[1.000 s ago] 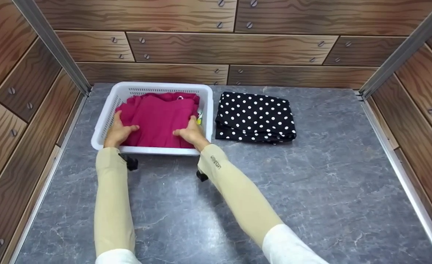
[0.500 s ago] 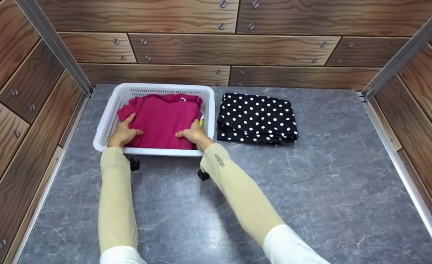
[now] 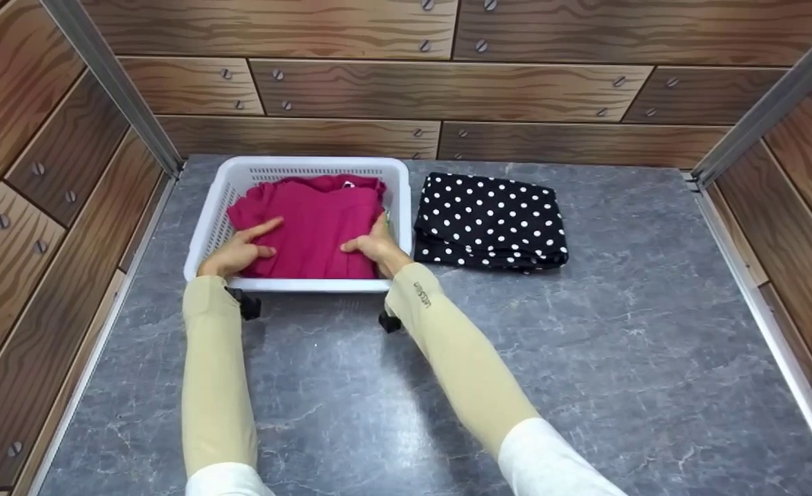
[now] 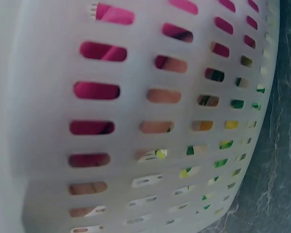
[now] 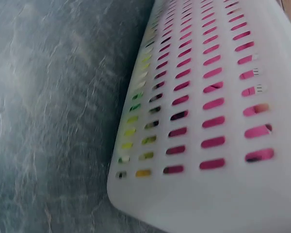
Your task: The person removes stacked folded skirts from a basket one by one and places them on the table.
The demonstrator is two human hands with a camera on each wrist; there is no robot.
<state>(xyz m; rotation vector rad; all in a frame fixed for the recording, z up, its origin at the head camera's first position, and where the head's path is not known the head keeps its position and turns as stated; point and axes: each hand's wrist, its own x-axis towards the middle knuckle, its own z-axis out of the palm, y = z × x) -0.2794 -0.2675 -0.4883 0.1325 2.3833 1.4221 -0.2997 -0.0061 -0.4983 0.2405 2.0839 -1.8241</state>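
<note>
Lying in white basket (image 3: 313,284): magenta cloth (image 3: 313,231), folded, near edge hidden by the rim.
Left hand (image 3: 237,253): thumb and forefinger straight, spread on the magenta cloth; other fingers out of sight.
Right hand (image 3: 378,245): apart from the left, thumb on the magenta cloth; whether its fingers curl, I cannot tell.
Slots (image 5: 212,141): yellow-green patches (image 5: 130,132) behind, blurred, perhaps another item.
Polka-dot cloth (image 3: 492,220): folded, just right of the basket.
</note>
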